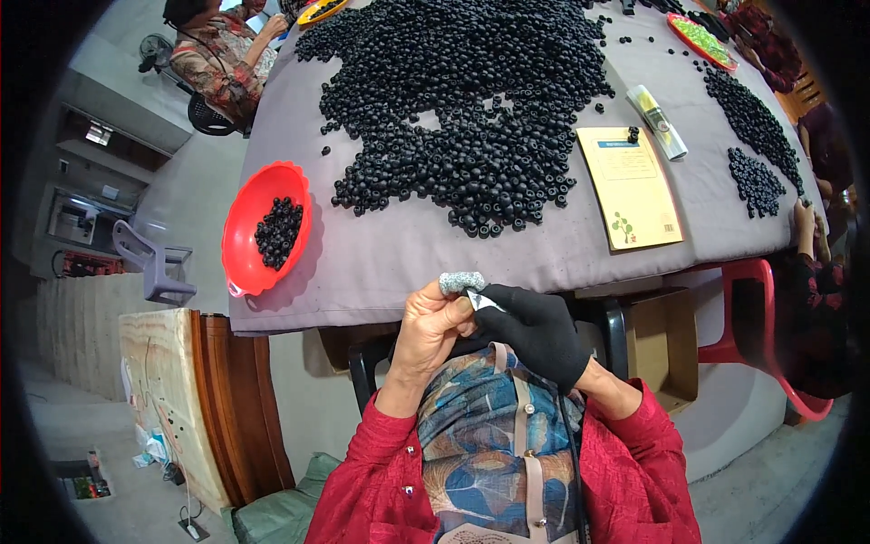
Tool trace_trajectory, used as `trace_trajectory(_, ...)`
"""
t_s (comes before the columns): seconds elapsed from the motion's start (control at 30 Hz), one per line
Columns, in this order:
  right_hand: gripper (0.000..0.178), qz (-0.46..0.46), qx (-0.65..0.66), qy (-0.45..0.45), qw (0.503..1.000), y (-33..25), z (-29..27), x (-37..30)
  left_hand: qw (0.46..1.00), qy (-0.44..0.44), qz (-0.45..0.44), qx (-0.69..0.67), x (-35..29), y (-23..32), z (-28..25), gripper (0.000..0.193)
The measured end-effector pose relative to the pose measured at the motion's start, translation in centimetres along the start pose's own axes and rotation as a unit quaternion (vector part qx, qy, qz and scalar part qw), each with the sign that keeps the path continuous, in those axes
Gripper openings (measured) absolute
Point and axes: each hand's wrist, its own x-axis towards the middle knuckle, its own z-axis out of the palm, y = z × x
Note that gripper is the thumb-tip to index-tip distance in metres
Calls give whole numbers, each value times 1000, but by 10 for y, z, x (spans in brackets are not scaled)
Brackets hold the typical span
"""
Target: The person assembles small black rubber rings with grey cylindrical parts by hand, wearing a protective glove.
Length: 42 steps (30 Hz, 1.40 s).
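Observation:
My bare left hand and my black-gloved right hand meet in front of the table's near edge, fingertips touching. Both are closed in a pinch. A grey speckled wrap covers what looks like a fingertip of my left hand. Between the hands shows a small white pointed piece by the gloved fingers; its kind is unclear. Anything else pinched there is hidden. Beyond them a large pile of small black ring-like pieces spreads over the table. To the left, a red plastic basket holds some of the same pieces.
A yellow booklet lies on the grey tablecloth, with a clear-and-white package beyond it. Smaller groups of black pieces lie at right, near another person's hand. Another person sits at far left. A red chair stands at right.

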Motion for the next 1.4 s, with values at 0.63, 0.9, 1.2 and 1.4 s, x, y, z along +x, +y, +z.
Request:
trace_trajectory(0.63, 26, -16, 20, -1, 1000, 2, -2, -1, 998, -10, -16, -55, 1, -3, -1, 17)
trace_trajectory(0.9, 30, -47, -85, -9, 995, -3, -4, -1, 997, -33, -9, -75, 3, -5, -8, 18)
trace_trajectory(1.2, 28, -33, -47, -1, 998, 0, -2, -2, 998, -28, -16, -62, 1, -3, -6, 17)
trace_trajectory(1.4, 27, -31, -38, 5, 999, 0, -2, -2, 998, -33, -16, -55, 2, -1, -6, 17)
